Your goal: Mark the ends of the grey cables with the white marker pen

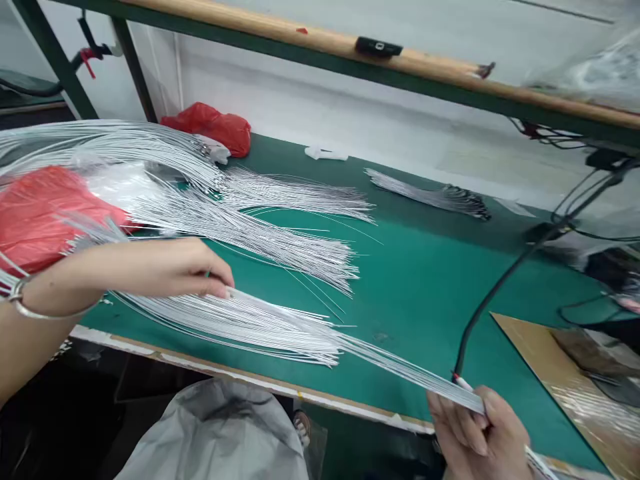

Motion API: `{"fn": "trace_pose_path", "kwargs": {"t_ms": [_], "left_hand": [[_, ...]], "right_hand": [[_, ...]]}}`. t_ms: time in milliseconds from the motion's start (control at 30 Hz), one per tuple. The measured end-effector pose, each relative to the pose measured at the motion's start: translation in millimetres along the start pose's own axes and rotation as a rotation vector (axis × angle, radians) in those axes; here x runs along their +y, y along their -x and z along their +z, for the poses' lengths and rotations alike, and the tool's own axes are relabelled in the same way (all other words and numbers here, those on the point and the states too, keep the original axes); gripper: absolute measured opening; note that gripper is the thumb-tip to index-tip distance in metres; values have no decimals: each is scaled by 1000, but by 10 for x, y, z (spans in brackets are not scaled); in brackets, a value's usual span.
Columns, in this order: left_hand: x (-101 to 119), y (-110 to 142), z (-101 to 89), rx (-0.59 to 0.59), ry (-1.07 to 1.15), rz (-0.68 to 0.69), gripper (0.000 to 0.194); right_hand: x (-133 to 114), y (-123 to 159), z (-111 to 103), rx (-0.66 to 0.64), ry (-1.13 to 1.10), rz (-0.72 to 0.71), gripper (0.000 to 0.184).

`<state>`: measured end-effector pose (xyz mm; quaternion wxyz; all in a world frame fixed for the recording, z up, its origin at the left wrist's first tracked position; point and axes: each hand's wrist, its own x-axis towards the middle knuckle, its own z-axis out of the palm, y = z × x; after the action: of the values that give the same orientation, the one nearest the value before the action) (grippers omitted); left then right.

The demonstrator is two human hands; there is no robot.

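Note:
A slim bundle of thin white wires (400, 362) stretches between my hands above the bench. At its right end, my right hand (477, 430) grips the wires near their even tips, thumb pressed against them. My left hand (195, 267) is closed, with thumb and fingertips pinching the bundle further back. Beneath it, a larger pile of loose white wires (280, 340) lies along the bench's front edge. Just behind is another spread of grey-white wires (295, 250), with its cut ends fanned to the right. The palm side of my left hand is hidden.
Red plastic bags (220, 130) and a long coil of wires (115, 143) occupy the left. A small wire bundle (430, 195) rests at the back of the green bench (410, 280). A black cable (495, 300) arches down near my right hand. Cardboard (540, 353) lies at right.

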<state>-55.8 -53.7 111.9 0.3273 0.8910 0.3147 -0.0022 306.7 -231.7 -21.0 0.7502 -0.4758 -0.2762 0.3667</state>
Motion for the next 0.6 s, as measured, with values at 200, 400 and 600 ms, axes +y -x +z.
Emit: {"fn": "trace_pose_path", "kwargs": {"t_ms": [200,400,600], "left_hand": [[-499,-259,-440,169,-236,32,30],[-1261,-988,-492,416,-396,-27,29],[-1768,-1296,-167,468,-467,-108,25]], "right_hand": [[-40,-484,438,-42,50,-9,43],[44,-847,413,172,656,-66,49],[194,-362,144,234,777,-27,54]]}}
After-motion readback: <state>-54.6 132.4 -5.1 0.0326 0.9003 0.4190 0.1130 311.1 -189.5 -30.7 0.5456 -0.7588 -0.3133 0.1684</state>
